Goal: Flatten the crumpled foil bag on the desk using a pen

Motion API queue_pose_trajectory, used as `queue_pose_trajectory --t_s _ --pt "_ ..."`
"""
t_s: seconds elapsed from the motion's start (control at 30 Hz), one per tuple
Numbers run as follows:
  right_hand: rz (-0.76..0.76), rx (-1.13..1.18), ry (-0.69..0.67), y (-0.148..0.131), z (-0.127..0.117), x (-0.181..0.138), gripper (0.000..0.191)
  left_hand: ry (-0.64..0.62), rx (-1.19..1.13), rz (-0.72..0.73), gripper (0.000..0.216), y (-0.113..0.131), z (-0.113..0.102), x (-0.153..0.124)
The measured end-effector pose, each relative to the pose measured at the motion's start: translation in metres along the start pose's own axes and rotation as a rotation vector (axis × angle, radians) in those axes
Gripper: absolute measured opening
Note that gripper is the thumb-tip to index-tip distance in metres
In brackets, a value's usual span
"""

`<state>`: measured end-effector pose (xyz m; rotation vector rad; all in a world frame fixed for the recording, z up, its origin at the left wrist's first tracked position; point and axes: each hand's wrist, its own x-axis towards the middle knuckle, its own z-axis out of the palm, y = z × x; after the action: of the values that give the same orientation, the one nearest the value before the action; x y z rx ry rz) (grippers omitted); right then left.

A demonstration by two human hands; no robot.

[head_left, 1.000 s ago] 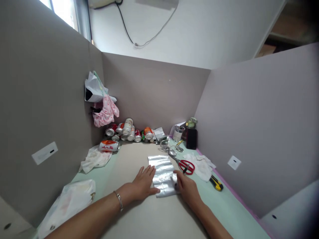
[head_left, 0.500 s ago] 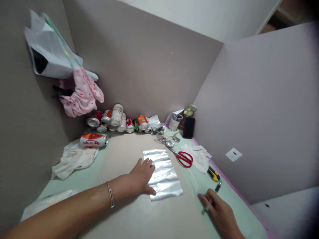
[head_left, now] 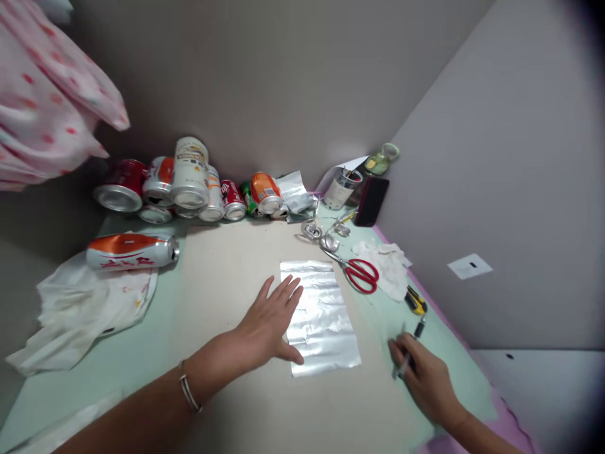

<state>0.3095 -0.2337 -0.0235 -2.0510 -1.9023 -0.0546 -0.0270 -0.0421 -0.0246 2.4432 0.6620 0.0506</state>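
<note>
My left hand [head_left: 270,318] is spread over the left edge of a crinkled silver metal sheet [head_left: 324,321], thumb and fingertips on or just above it. The sheet lies on a pale board [head_left: 227,277]. Right of the sheet, my right hand [head_left: 425,372] has its fingers closed round a slim pen-like tool [head_left: 419,327], whose black part with a silver end sticks out beyond the knuckles. Its lower end is blurred, and its exact kind is unclear. Red-handled scissors [head_left: 362,275] rest beyond the sheet's upper right corner.
Several drink cans [head_left: 189,173] line the back wall, and one dented can [head_left: 132,251] lies on a white cloth [head_left: 94,302] at left. A yellow-black utility knife [head_left: 416,301], crumpled tissue [head_left: 385,268], cut can ends [head_left: 329,242], a tin of tools [head_left: 343,189] and a phone [head_left: 372,200] are at right.
The view has tilted down and come closer. My left hand stays spread at the sheet's left edge. My right hand keeps the pen-like tool, seen now nearer the utility knife.
</note>
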Motion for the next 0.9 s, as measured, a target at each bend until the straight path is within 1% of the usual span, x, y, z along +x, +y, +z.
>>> queue_pose_trajectory --t_s 0.23,0.37,0.47,0.57,0.67,0.73,0.8,0.83,0.9 --pt "0.057 -0.019 -0.040 0.002 0.000 -0.003 0.030 0.056 -0.022 0.040 0.128 -0.002 0.006 -0.004" --pt "0.058 -0.009 -0.045 0.001 -0.001 -0.003 0.033 0.028 -0.011 0.011 0.133 0.000 0.004 -0.005" --pt "0.051 0.005 -0.047 0.006 -0.001 -0.005 0.035 0.045 -0.022 0.008 0.128 0.001 0.001 -0.006" --pt "0.057 0.037 -0.017 0.017 -0.002 -0.009 0.037 0.050 -0.041 0.003 0.121 0.001 -0.001 -0.006" --pt "0.111 0.162 0.061 0.020 -0.005 -0.006 0.047 0.031 -0.040 -0.011 0.117 0.002 -0.003 -0.006" --pt "0.161 0.315 0.085 0.008 -0.008 0.006 0.051 0.011 -0.037 -0.023 0.118 0.003 -0.005 -0.006" --pt "0.218 0.535 0.166 -0.018 -0.010 0.025 0.058 -0.004 -0.023 -0.038 0.119 0.004 -0.006 -0.006" --pt "0.204 0.682 0.148 -0.034 -0.009 0.037 0.063 -0.007 -0.009 -0.047 0.119 0.005 -0.007 -0.007" --pt "0.186 0.937 0.050 -0.067 -0.003 0.060 0.073 -0.004 0.024 -0.066 0.118 0.005 -0.006 -0.008"
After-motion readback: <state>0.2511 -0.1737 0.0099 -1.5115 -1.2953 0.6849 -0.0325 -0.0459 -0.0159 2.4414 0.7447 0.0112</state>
